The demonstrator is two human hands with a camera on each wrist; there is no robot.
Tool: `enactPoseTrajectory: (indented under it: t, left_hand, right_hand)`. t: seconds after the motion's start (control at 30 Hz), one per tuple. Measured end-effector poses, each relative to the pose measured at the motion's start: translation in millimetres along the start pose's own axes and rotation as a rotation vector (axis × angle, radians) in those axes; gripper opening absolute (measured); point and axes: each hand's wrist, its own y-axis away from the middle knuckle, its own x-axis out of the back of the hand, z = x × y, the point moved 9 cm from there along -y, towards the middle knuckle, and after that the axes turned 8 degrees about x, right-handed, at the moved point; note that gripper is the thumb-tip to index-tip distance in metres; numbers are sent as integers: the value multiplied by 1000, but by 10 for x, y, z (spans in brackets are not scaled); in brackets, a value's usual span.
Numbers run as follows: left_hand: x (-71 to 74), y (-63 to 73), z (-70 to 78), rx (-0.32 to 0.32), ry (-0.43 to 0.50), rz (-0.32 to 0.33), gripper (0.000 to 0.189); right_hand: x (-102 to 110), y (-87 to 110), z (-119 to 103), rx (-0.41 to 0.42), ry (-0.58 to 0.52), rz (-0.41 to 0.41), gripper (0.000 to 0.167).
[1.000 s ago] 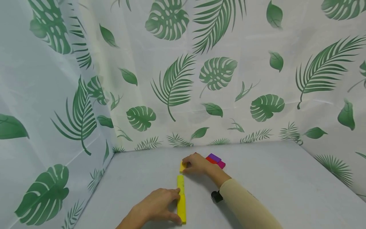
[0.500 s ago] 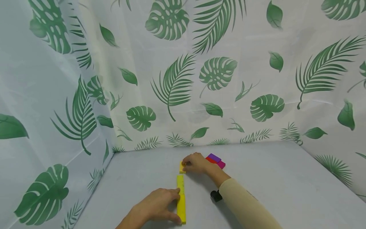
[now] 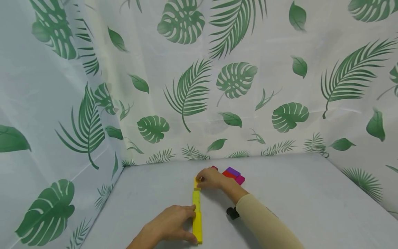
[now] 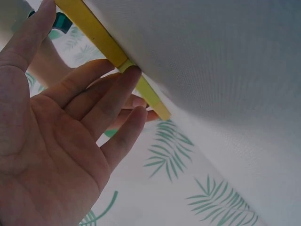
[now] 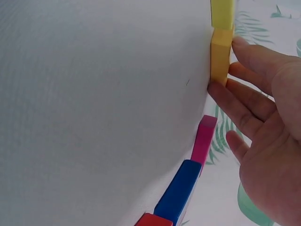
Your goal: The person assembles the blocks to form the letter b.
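My right hand (image 3: 212, 178) pinches an orange-yellow block (image 3: 197, 183) at the far end of a row of blocks. In the right wrist view the thumb is near one end of that orange-yellow block (image 5: 220, 56) and fingertips are at the other. It stands in line with a pale yellow block (image 5: 222, 13), seemingly touching or nearly so. My left hand (image 3: 171, 223) rests along the left side of the row. Its thumb is by the near end of the bright yellow block (image 3: 197, 228), and a fingertip touches near its seam with the pale yellow block (image 3: 196, 199).
Behind the right forearm lie a purple block (image 3: 233, 171), a red block (image 3: 228, 174) and a magenta block (image 3: 240, 180). A blue block (image 5: 178, 190) shows in the right wrist view. Leaf-printed curtains (image 3: 199, 138) enclose the table (image 3: 298, 193). A black device (image 3: 232, 213) is at the right wrist.
My right hand has shifted slightly left and nearer with the orange-yellow block, narrowing its gap to the pale yellow block. The left hand stays in place.
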Motion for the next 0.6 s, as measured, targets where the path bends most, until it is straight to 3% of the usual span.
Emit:
enactPoseTrajectory:
  t: [0.23,0.6]
  left_hand:
    - [-28,-12,-31,21,13,-12,68]
    - [-32,-29,-2,-3,-9,0,66]
  right_hand:
    - [-37,10,-20,-11,-28,-9,33]
    - [-79,23,-45,-8,-16,-13,31]
